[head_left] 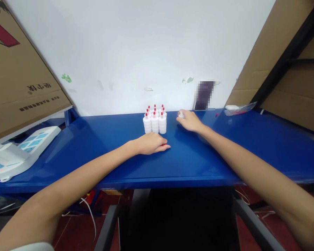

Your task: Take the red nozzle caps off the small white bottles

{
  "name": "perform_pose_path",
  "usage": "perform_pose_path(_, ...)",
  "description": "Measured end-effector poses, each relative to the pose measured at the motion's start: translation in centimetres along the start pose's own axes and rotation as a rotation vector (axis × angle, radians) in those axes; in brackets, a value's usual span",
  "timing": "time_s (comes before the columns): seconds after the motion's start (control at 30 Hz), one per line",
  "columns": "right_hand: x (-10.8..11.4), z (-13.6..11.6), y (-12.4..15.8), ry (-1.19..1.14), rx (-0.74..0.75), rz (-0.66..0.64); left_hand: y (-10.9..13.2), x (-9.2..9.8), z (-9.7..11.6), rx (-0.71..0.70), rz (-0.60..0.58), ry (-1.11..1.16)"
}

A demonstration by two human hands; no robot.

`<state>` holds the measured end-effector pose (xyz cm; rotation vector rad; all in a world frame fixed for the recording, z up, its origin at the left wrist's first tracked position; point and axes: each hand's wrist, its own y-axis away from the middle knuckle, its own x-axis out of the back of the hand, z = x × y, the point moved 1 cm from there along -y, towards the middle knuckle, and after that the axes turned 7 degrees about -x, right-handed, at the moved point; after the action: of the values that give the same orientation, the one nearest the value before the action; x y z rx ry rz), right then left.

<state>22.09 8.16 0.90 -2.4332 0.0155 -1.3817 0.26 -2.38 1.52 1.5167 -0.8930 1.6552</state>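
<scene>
Several white squeeze bottles [154,123] with red pointed tips stand upright in tight rows near the wall. Just in front of them, low over the blue table, my left hand [151,143] is closed, with a small red cap [164,144] showing between its fingers. To the right of the bottles and apart from them, my right hand [190,120] is curled around a small white nozzle piece [181,114]; whether a bottle is beneath it is hidden by my fingers. A loose red cap [217,115] lies farther right on the table.
The blue table [115,164] runs along a white wall. A phone [201,104], partly pixelated, leans there. A clear plastic bag [239,109] lies at the back right. At left is a white power strip [39,139] below a large carton [23,76].
</scene>
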Motion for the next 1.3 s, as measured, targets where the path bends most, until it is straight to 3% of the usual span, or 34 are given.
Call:
perform_pose_path(0.1,-0.3,-0.8,0.4,-0.052,0.148,-0.115,0.4,0.1,-0.1,0.013,0.046,0.075)
perform_pose_path(0.23,-0.1,-1.5,0.8,-0.017,0.216,-0.237,1.0,0.2,-0.6,0.049,0.107,0.144)
perform_pose_path(0.4,2.3,-2.1,1.6,0.075,0.225,-0.410,1.6,0.5,-1.7,0.097,0.207,0.208)
perform_pose_path(0.53,3.9,-3.4,3.1,-0.075,0.186,-0.609,1.8,0.4,-2.2,0.102,0.320,0.305)
perform_pose_path(0.77,2.3,-6.3,5.2,-0.067,0.352,-0.541,0.9,-0.8,-2.9,0.181,0.480,0.925)
perform_pose_path(0.87,1.5,-6.9,5.6,-0.113,0.430,-0.475,0.6,-0.9,-3.0,0.152,0.509,1.057)
perform_pose_path(1.1,0.7,-7.5,6.4,-0.118,0.484,-0.374,0.6,-0.8,-3.1,0.196,0.566,1.032)
perform_pose_path(1.3,0.6,-7.4,6.4,-0.116,0.454,-0.356,0.9,-0.7,-2.9,0.181,0.555,0.826)
